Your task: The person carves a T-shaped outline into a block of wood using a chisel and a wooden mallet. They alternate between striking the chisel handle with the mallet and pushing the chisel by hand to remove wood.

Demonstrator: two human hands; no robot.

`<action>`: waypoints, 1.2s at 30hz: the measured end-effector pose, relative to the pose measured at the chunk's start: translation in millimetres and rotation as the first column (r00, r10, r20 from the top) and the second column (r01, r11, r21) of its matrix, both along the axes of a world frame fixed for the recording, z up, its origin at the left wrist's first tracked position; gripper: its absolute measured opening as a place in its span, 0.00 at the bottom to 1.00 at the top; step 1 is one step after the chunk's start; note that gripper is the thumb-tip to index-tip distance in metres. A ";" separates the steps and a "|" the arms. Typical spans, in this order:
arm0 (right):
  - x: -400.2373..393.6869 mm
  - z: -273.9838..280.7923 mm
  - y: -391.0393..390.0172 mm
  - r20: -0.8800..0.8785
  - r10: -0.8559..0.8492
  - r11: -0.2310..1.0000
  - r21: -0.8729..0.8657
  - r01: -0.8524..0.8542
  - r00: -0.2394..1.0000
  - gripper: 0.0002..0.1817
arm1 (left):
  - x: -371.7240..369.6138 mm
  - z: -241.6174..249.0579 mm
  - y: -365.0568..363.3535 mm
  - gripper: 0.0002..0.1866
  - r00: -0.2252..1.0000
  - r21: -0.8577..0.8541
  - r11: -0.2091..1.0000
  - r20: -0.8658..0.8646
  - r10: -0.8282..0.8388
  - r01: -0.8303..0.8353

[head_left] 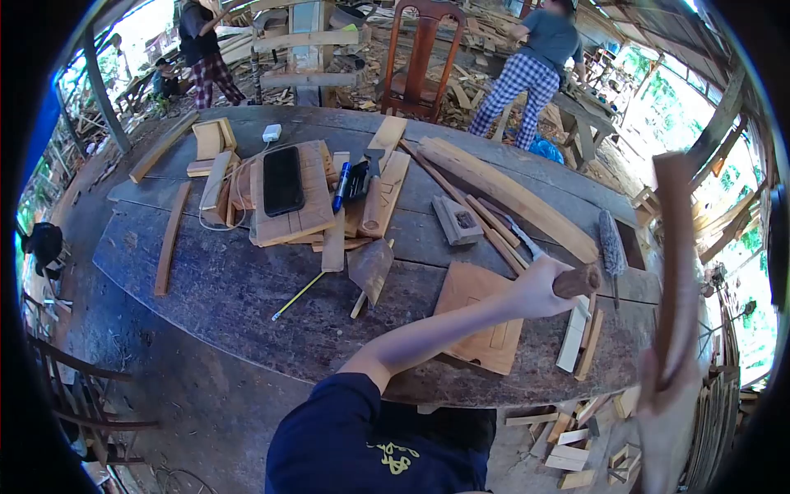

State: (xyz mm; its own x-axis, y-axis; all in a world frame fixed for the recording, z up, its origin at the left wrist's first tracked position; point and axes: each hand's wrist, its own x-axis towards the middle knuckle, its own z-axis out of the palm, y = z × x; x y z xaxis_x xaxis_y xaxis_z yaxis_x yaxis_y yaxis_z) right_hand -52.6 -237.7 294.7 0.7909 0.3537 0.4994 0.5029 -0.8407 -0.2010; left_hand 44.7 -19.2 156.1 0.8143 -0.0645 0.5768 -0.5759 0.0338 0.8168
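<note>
My left hand (pixel 539 290) reaches over the right part of the workbench, closed round a thick wooden handle (pixel 578 281); what the handle belongs to is hidden by the fingers. Beneath the forearm lies a flat wooden board (pixel 481 309) with pencil lines on it. At the far right, my right hand (pixel 668 380) is smeared by motion but wrapped round the lower end of a long, slightly curved wooden piece (pixel 676 247), held upright above the bench edge. A thin metal strip (pixel 522 235) lies just beyond my left hand.
On the workbench (pixel 230 288) lie a phone (pixel 282 181) on a board, a blue marker (pixel 342 188), a pencil (pixel 298 296), a rasp-like tool (pixel 611 243) and a long curved plank (pixel 510 193). A chair (pixel 422 58) stands behind; two people are beyond. Offcuts (pixel 568 453) litter the floor.
</note>
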 end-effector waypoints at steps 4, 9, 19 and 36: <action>4.0 -2.2 -1.3 0.421 -0.198 0.959 0.269 0.086 0.885 0.32 | 3.3 -3.8 -1.0 0.09 0.999 0.012 1.000 -0.031 -0.011 0.011; -6.8 12.3 23.6 -0.413 0.018 0.994 -0.093 -0.062 0.911 0.35 | 1.3 -4.6 -2.7 0.08 1.000 0.001 1.000 -0.021 -0.010 0.010; 1.7 -5.3 -6.1 -0.004 -0.135 0.926 0.355 0.127 0.991 0.40 | 4.6 -5.8 -0.7 0.08 1.000 0.072 0.997 -0.011 0.000 0.000; 4.1 -2.9 -11.0 -0.286 0.039 0.977 -0.190 -0.097 0.957 0.34 | 4.5 -6.6 -2.8 0.08 0.998 0.043 0.998 -0.030 -0.052 0.053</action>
